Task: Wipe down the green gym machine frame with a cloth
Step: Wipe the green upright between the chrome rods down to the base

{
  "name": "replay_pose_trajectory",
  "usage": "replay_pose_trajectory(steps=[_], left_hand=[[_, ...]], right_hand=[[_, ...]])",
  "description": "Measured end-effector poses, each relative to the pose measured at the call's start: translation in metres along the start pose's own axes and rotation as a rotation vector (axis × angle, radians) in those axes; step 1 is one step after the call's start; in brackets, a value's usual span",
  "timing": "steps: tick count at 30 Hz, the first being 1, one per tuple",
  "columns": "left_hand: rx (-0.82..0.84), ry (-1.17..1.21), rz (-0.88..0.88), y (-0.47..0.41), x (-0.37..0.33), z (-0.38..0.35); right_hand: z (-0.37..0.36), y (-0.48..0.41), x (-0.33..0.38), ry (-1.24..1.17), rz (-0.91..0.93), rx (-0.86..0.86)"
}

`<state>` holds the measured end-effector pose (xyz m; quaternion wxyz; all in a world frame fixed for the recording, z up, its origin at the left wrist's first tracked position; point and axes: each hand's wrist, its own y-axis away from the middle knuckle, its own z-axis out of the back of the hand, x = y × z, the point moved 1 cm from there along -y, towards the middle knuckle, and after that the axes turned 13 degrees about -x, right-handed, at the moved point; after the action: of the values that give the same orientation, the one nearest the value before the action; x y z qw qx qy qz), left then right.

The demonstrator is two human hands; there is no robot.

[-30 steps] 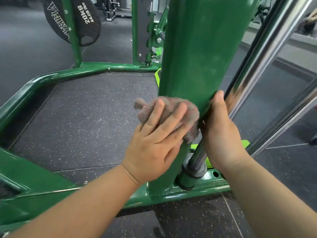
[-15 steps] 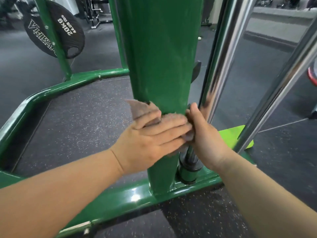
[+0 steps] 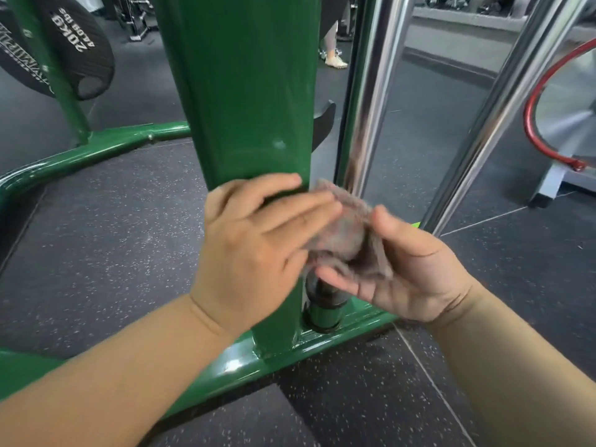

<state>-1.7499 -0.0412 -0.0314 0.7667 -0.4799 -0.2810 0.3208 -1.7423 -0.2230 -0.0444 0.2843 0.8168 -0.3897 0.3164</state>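
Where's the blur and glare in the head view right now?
Head view: motion blur smears the left hand's fingertips and the crumpled grey-brown cloth; the right hand is sharper. Bright streak glare runs down the chrome guide rod, softer sheen on the green steel upright post. Wide-angle distortion splays the uprights apart towards the top.

The floor [image 3: 96,240] is dark rubber with tiny white specks. A black weight plate [image 3: 69,46] hangs at the back left. A red ring [image 3: 535,124] stands at the right.

Left hand [image 3: 258,250] flat, fingers extended; right hand [image 3: 400,272] palm-up, fingers loosely curled; forearms bare.
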Motion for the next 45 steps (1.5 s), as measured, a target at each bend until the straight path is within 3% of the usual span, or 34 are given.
replay_pose_trajectory(steps=[3, 5, 7, 9, 11, 12, 14, 16, 17, 20, 22, 24, 26, 28, 30, 32, 34, 36, 38, 43, 45], left_hand=[[-0.011, -0.005, -0.044, 0.012, 0.008, 0.003], [-0.096, 0.055, 0.022, 0.016, 0.016, 0.015], [-0.213, 0.173, 0.266, 0.013, 0.031, 0.019], [-0.386, 0.421, 0.754, 0.005, 0.044, 0.012], [-0.502, 0.734, 1.334, -0.005, 0.041, -0.005], [-0.468, 0.798, 1.529, -0.006, 0.036, -0.013], [-0.432, 0.74, 1.703, -0.005, 0.031, -0.02], [-0.428, 0.723, 1.75, -0.006, 0.025, -0.019], [-0.41, 0.724, 1.739, -0.005, 0.025, -0.02], [-0.377, 0.685, 1.734, 0.001, 0.026, -0.02], [-0.337, 0.7, 1.725, 0.007, 0.024, -0.021], [-0.287, 0.735, 1.724, 0.013, 0.024, -0.023], [-0.233, 0.731, 1.747, 0.022, 0.026, -0.024], [-0.197, 0.702, 1.772, 0.029, 0.026, -0.025], [-0.204, 0.671, 1.794, 0.029, 0.024, -0.026], [-0.237, 0.646, 1.809, 0.027, 0.023, -0.026], [-0.224, 0.643, 1.802, 0.027, 0.023, -0.027], [-0.212, 0.638, 1.786, 0.026, 0.023, -0.026], [-0.206, 0.639, 1.797, 0.028, 0.023, -0.026], [-0.17, 0.631, 1.805, 0.028, 0.022, -0.024], [-0.164, 0.64, 1.814, 0.028, 0.022, -0.023]], right_hand=[[-0.015, -0.001, 0.0, 0.141, 0.245, -0.274], [-0.024, 0.001, 0.004, 0.267, 0.544, -0.484], [-0.035, -0.003, 0.0, 0.502, 0.877, -0.783], [-0.054, -0.015, -0.019, 0.655, 1.034, -0.79], [-0.051, -0.03, -0.05, 0.668, 0.975, -0.746], [-0.041, -0.038, -0.065, 0.67, 0.853, -0.809], [-0.016, -0.049, -0.082, 0.717, 0.454, -0.987], [-0.006, -0.055, -0.079, 0.591, 0.195, -1.05], [-0.012, -0.056, -0.073, 0.477, 0.175, -1.046], [-0.045, -0.057, -0.05, 0.31, 0.447, -0.981], [-0.053, -0.049, -0.045, 0.358, 0.674, -0.932], [-0.045, -0.043, -0.056, 0.475, 0.762, -0.923], [-0.032, -0.042, -0.073, 0.584, 0.605, -0.949], [-0.021, -0.044, -0.084, 0.695, 0.331, -0.961], [-0.021, -0.04, -0.077, 0.851, 0.249, -0.964], [-0.026, -0.034, -0.056, 0.944, 0.48, -0.996], [-0.032, -0.023, -0.033, 0.832, 0.724, -0.963], [-0.033, -0.021, -0.026, 0.762, 0.85, -0.887], [-0.027, -0.025, -0.041, 0.831, 0.777, -0.897], [0.008, -0.041, -0.077, 1.075, 0.209, -0.894], [0.005, -0.045, -0.076, 1.055, 0.2, -0.913]])
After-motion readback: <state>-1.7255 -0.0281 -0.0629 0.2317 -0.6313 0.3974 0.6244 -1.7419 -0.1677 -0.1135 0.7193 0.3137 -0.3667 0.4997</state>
